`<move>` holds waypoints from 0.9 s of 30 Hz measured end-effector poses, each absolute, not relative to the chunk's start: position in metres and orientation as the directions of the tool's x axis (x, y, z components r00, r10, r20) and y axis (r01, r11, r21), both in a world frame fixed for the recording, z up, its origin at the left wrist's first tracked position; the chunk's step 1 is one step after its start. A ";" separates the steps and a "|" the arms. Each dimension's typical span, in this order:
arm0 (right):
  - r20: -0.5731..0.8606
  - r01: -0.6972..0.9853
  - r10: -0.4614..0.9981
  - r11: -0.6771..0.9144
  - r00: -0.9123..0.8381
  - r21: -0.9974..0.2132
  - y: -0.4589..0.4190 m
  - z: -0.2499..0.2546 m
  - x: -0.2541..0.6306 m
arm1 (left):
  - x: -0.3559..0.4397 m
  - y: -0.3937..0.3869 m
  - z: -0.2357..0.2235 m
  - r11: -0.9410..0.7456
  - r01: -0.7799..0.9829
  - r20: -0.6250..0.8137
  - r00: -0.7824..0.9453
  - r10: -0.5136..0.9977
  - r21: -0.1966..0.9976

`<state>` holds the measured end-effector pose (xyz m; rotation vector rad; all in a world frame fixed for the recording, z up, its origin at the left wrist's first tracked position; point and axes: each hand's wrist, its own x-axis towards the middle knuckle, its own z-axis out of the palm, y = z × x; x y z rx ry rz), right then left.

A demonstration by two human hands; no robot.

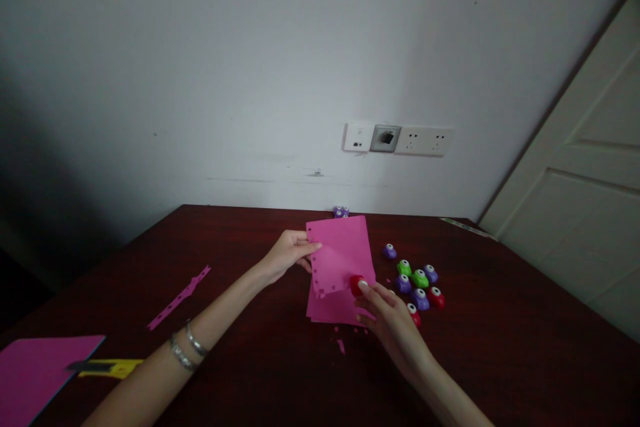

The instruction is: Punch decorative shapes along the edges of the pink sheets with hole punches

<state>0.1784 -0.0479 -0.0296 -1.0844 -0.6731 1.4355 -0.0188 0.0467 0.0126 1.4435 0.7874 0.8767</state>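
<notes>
My left hand [290,255] pinches the left edge of a pink paper sheet [343,247], thumb on top and fingers behind. Small punched shapes run down that left edge and along part of the bottom. My right hand [393,313] is closed on a red craft punch [357,285], thumb pressed on its top, at the sheet's lower right edge. Beneath the held sheet lies more pink paper [330,310] on the table. Several purple, green and red craft punches, among them a green one [420,278], stand just right of the sheet.
Tiny pink scraps [341,346] lie in front of the paper. A punched pink strip [179,298] is on the left. A yellow utility knife [110,367] rests by a pink sheet [45,373] at lower left. Small purple punches [341,211] stand near the wall, below sockets [424,141].
</notes>
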 end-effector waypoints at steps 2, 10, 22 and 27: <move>-0.237 -0.448 0.969 -0.179 0.077 -0.876 -0.047 -0.031 0.179 | -0.019 0.049 0.010 -0.041 -0.031 0.051 0.480 0.876 0.999; -0.259 -0.281 0.958 -0.216 0.126 -0.935 -0.039 -0.037 0.187 | -0.015 0.056 -0.012 0.082 0.002 -0.074 0.456 0.887 0.997; -0.142 0.067 0.988 -0.147 0.065 -0.987 -0.031 -0.063 0.192 | -0.010 0.055 -0.036 0.155 0.120 -0.195 0.501 0.843 0.981; -0.134 0.202 0.991 -0.131 -0.004 -0.971 -0.033 -0.067 0.193 | -0.009 0.056 -0.044 0.159 0.140 -0.208 0.499 0.841 0.977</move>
